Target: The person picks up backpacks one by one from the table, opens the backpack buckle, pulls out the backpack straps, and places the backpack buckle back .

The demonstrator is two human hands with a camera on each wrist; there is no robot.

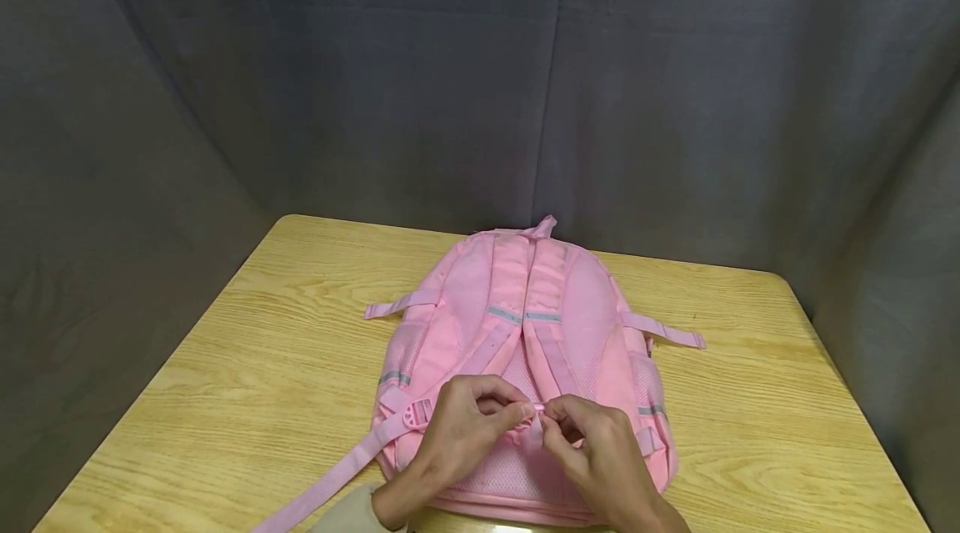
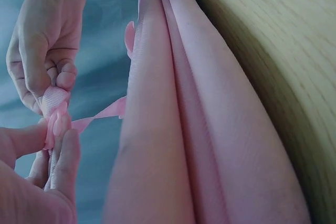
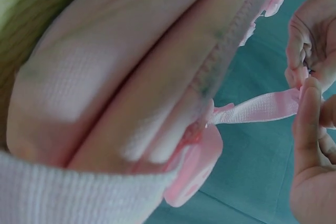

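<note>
A pink backpack (image 1: 465, 324) lies on a wooden table, its shoulder straps (image 1: 506, 274) facing up. Over its lower middle, both hands meet at a short piece of pink webbing. My left hand (image 1: 465, 424) pinches a small pink plastic buckle (image 2: 59, 124), partly covered by the fingers in the left wrist view. Close beside it, my right hand (image 1: 600, 454) pinches the webbing strap (image 2: 54, 99) by the buckle. In the right wrist view a length of webbing (image 3: 262, 107) stretches from the backpack to the fingers. How the webbing passes through the buckle is hidden.
A loose pink strap (image 1: 330, 487) trails off the backpack's left side from a ladder-shaped adjuster (image 1: 418, 414). Short strap ends (image 1: 401, 304) stick out at both upper sides. Dark grey curtains (image 1: 405, 99) surround the wooden table (image 1: 247, 349) at the back and sides.
</note>
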